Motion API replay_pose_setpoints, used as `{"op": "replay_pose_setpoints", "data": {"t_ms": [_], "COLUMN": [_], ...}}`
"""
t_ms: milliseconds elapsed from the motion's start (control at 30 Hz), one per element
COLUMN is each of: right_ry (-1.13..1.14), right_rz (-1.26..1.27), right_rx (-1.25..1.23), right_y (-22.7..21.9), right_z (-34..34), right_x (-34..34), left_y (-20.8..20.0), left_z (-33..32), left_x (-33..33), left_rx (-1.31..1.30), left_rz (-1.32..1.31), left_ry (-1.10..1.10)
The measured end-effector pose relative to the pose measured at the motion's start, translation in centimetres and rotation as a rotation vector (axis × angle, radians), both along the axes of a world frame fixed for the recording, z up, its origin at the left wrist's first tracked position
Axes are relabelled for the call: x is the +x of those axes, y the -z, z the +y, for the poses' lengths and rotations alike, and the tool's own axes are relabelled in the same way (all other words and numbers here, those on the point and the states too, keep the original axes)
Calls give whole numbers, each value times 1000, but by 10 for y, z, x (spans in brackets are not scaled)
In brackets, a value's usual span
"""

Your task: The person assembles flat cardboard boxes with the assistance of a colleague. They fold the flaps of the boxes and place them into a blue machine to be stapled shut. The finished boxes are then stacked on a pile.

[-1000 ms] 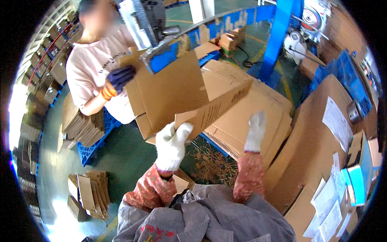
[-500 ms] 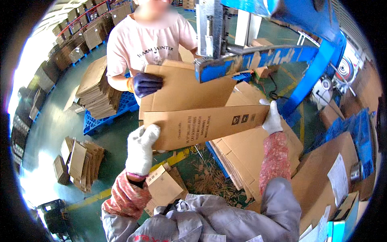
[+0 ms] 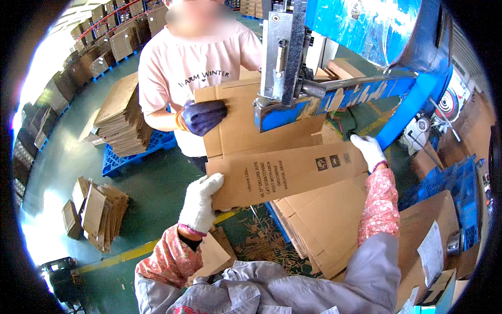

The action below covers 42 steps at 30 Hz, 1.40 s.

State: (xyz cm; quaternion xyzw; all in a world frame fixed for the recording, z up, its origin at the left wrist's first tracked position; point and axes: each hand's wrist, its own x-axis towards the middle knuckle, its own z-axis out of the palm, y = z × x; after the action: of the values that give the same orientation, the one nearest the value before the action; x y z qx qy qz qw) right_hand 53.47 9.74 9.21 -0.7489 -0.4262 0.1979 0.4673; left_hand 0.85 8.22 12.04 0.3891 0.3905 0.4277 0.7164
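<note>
A folded cardboard box [image 3: 298,170] with dark print on its near panel stretches between my two white-gloved hands. My left hand [image 3: 201,196] is closed on its left end, thumb over the top face. At the right end, my right hand [image 3: 369,150] grips the corner. Across from me, a person in a pale pink shirt [image 3: 201,68] rests a dark-gloved hand [image 3: 205,116] on the box's far panel. The blue arm [image 3: 334,97] of a stapling-type machine reaches over the far panel, below a metal head [image 3: 282,57]. Part of the far panel is hidden behind the arm.
Flat cardboard sheets [image 3: 324,220] are stacked below my right arm. Another stack [image 3: 123,115] stands on a blue pallet [image 3: 138,154] at left, with smaller pieces [image 3: 99,212] nearer. Scraps [image 3: 266,238] litter the green floor. Papers [image 3: 431,251] hang at right.
My hands and the box have shifted right relative to the view, and the far panel now lies further beneath the blue arm. The other person's gloved hand has moved right with it.
</note>
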Motion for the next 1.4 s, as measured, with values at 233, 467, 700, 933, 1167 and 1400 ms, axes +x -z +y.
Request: {"op": "replay_pose_setpoints", "data": {"t_ms": [233, 467, 700, 933, 1167, 1400], "right_ry": [-82, -136, -271, -249, -170, 124], "right_rz": [-412, -516, -814, -733, -740, -905], "right_rx": [-25, 1, 82, -76, -244, -426], "right_y": [-148, -183, -211, -204, -186, -185], "right_z": [45, 122, 104, 113, 132, 138], "right_x": [24, 26, -12, 3, -5, -22], "left_y": [-27, -16, -29, -33, -25, -34], "left_z": [-14, -45, -52, -51, -19, -9], "left_x": [32, 32, 38, 53, 59, 67], "left_rx": [116, 452, 450, 507, 570, 508], "left_rz": [-226, 14, 226, 250, 253, 185], "left_ry": [19, -127, -152, -134, -292, -286]}}
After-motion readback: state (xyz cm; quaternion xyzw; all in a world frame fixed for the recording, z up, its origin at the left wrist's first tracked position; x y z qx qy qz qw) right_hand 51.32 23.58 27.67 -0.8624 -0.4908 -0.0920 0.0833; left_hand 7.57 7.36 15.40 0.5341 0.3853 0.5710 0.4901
